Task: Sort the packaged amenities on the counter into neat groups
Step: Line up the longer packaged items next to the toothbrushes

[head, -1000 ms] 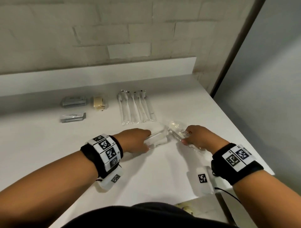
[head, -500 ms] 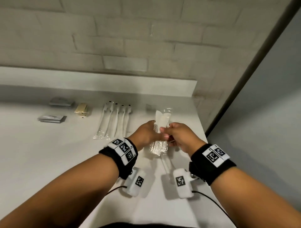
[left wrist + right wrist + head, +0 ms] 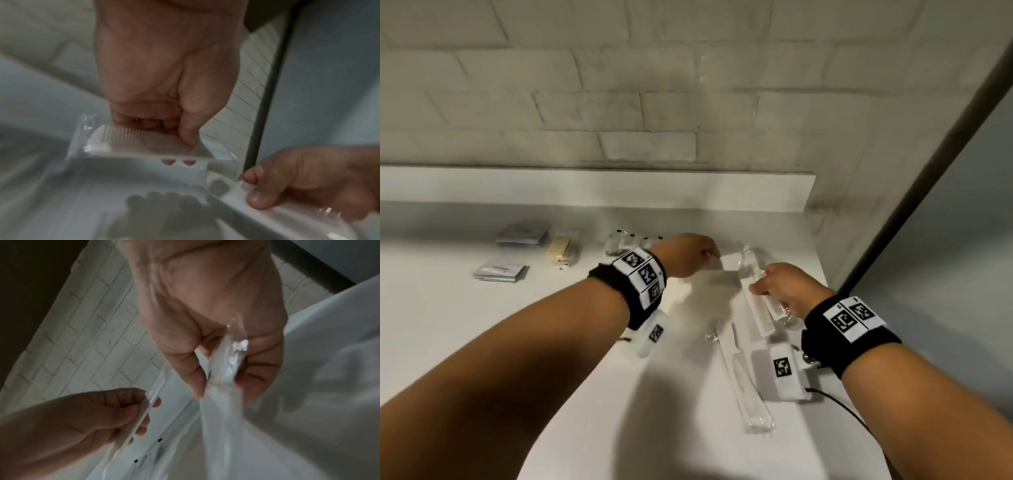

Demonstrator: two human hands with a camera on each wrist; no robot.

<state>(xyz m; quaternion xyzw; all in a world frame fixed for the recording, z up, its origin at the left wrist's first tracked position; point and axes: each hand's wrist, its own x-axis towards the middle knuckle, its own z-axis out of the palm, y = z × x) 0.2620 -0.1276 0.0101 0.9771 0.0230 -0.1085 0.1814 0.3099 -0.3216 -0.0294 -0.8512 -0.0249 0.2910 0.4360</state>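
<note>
Plastic-wrapped combs | my left hand [image 3: 686, 255] pinches one comb [image 3: 148, 142], my right hand [image 3: 787, 291] pinches another [image 3: 758, 310], both above the counter [image 3: 551, 342] | step: grouping combs | next: lay both beside the third comb [image 3: 743, 377], lined up.

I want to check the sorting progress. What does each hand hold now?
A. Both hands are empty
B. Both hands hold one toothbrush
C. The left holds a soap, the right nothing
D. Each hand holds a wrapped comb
D: the left hand pinches one wrapped comb, and the right hand grips another comb.
</note>
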